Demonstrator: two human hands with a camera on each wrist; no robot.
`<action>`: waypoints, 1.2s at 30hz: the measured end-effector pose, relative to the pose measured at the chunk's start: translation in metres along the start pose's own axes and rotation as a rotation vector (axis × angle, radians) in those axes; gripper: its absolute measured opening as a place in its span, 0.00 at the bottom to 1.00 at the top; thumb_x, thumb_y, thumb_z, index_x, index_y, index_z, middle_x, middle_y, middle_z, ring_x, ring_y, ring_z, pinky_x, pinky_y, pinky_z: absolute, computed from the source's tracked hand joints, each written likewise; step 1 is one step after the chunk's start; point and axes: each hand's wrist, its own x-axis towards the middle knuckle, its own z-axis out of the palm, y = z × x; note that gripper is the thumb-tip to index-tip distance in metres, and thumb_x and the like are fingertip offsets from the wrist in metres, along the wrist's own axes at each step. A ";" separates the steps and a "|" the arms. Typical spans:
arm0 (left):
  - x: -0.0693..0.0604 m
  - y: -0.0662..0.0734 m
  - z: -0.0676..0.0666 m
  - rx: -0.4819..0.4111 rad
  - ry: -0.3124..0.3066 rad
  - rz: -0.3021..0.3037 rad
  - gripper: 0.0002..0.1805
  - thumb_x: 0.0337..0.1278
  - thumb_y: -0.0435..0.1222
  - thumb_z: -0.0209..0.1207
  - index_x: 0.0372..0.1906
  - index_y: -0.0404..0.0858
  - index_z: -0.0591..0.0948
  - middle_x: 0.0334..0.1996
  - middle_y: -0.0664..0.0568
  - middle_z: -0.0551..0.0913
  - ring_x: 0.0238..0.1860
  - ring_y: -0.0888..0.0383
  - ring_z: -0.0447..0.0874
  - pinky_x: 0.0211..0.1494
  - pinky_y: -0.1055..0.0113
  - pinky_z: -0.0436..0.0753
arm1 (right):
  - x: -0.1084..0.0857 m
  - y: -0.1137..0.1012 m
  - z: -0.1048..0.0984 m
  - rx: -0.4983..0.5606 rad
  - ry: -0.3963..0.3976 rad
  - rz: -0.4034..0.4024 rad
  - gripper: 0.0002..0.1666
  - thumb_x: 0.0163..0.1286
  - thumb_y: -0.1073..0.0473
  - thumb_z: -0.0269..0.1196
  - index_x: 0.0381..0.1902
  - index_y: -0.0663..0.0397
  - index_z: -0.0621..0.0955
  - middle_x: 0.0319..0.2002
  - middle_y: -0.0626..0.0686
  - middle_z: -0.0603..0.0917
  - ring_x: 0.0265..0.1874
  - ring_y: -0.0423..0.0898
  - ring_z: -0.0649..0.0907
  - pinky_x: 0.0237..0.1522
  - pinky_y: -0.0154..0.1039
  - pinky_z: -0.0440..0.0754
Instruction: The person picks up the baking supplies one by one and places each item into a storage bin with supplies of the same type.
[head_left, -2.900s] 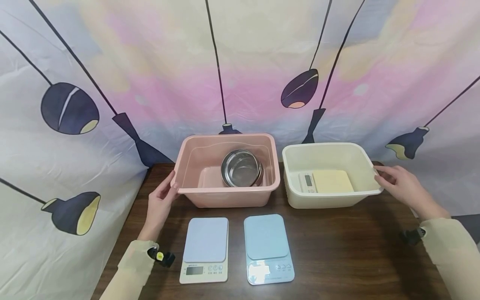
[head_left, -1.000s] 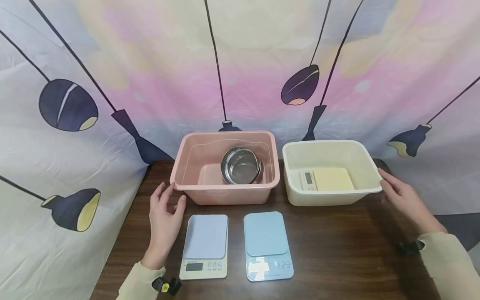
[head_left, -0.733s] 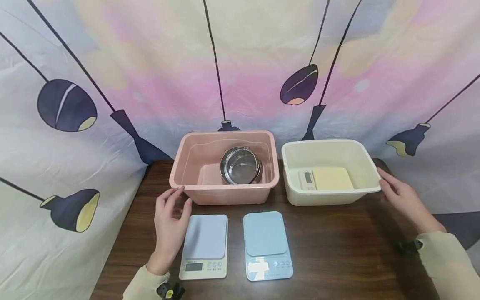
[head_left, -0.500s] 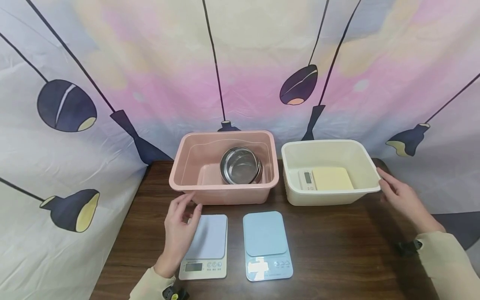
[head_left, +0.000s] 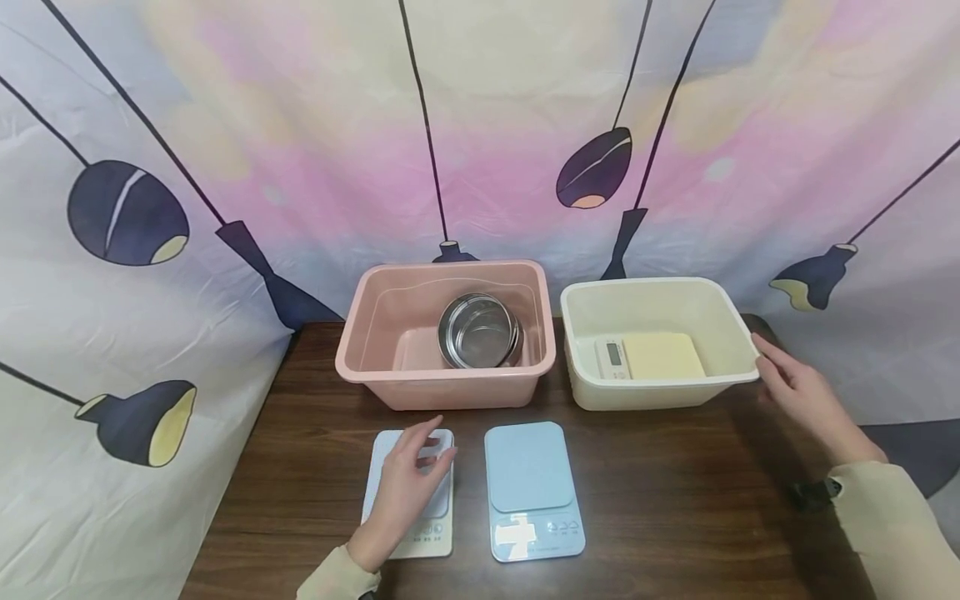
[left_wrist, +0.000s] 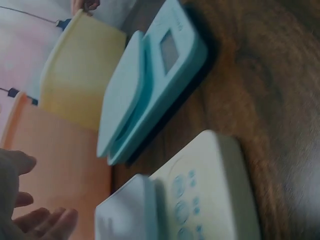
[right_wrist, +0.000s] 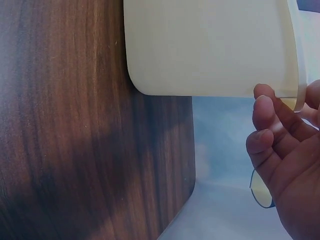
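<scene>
My left hand (head_left: 408, 483) hovers with loosely bent fingers over a kitchen scale (head_left: 433, 546) with a pale lilac plate, hiding its display. It holds nothing. Beside that scale, to the right, lies a light blue kitchen scale (head_left: 531, 475); both appear in the left wrist view, the blue scale (left_wrist: 150, 75) farther off. At the right, my right hand (head_left: 810, 400) pinches the right rim of a cream plastic basin (head_left: 652, 396). The right wrist view has the thumb and curled fingers (right_wrist: 263, 112) at the basin's rim corner.
A pink plastic basin (head_left: 450, 392) stands at the back, left of the cream one, with round metal containers (head_left: 480, 333) in it. The cream basin holds a small scale with a pale yellow plate (head_left: 662, 356). A patterned cloth (head_left: 480, 125) hangs behind the dark wooden table (head_left: 675, 500).
My left hand has let go of the pink basin's left rim and moved right and nearer, over the lilac-plated scale. The right hand stays at the cream basin's rim.
</scene>
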 end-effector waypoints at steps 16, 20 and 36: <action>0.005 0.007 0.023 0.285 -0.214 0.048 0.39 0.58 0.42 0.74 0.70 0.26 0.74 0.64 0.32 0.78 0.65 0.34 0.76 0.68 0.39 0.78 | 0.000 -0.001 0.000 0.028 0.010 -0.003 0.33 0.87 0.52 0.47 0.82 0.61 0.59 0.27 0.54 0.80 0.24 0.43 0.77 0.28 0.33 0.71; 0.004 0.008 0.027 0.262 -0.261 0.046 0.39 0.59 0.43 0.74 0.69 0.25 0.74 0.63 0.32 0.79 0.65 0.35 0.77 0.67 0.40 0.80 | -0.001 -0.001 0.000 0.026 0.011 -0.004 0.33 0.87 0.52 0.47 0.81 0.61 0.59 0.27 0.53 0.79 0.24 0.42 0.76 0.28 0.33 0.71; 0.001 0.011 0.046 0.209 -0.423 0.007 0.50 0.52 0.45 0.78 0.72 0.21 0.68 0.41 0.43 0.79 0.33 0.58 0.77 0.33 0.66 0.80 | -0.002 0.004 0.001 0.054 0.033 -0.036 0.33 0.86 0.53 0.48 0.81 0.61 0.59 0.25 0.54 0.80 0.24 0.46 0.77 0.26 0.33 0.71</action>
